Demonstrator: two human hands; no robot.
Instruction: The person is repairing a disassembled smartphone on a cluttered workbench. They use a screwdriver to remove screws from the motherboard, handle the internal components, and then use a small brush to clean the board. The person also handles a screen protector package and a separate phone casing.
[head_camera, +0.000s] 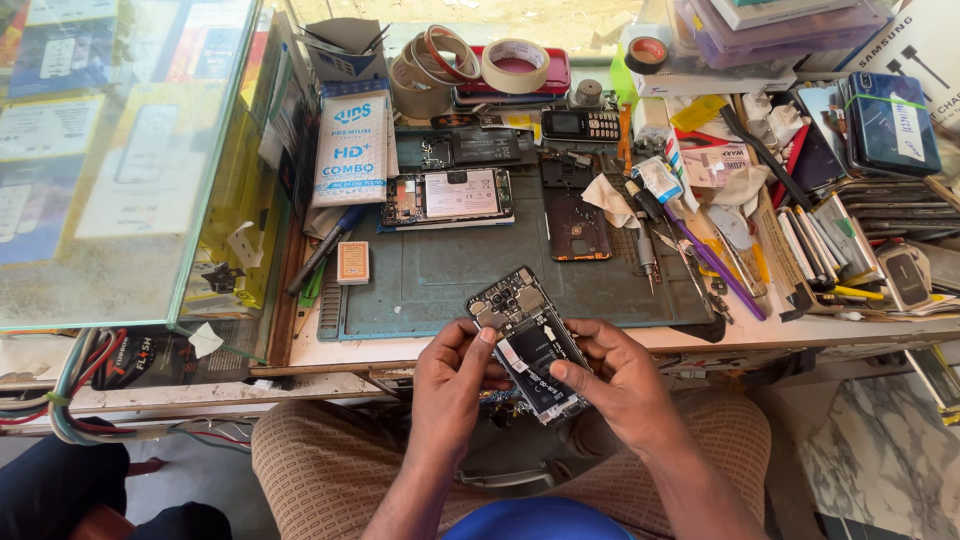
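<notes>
Both of my hands hold an opened smartphone (520, 320) with no back cover, so its circuit board and black battery show. It tilts over the front edge of the grey-green work mat (450, 275), above my lap. My left hand (450, 385) grips the phone's left side, thumb on the board. My right hand (620, 380) holds the right side, and its thumb presses on the battery.
A second opened phone (450, 195), a dark back cover (577, 225), a small keypad phone (582, 125), tape rolls (515, 65), screwdrivers (705, 255) and stacked phones (885, 120) crowd the bench. A glass display case (120, 160) stands at left.
</notes>
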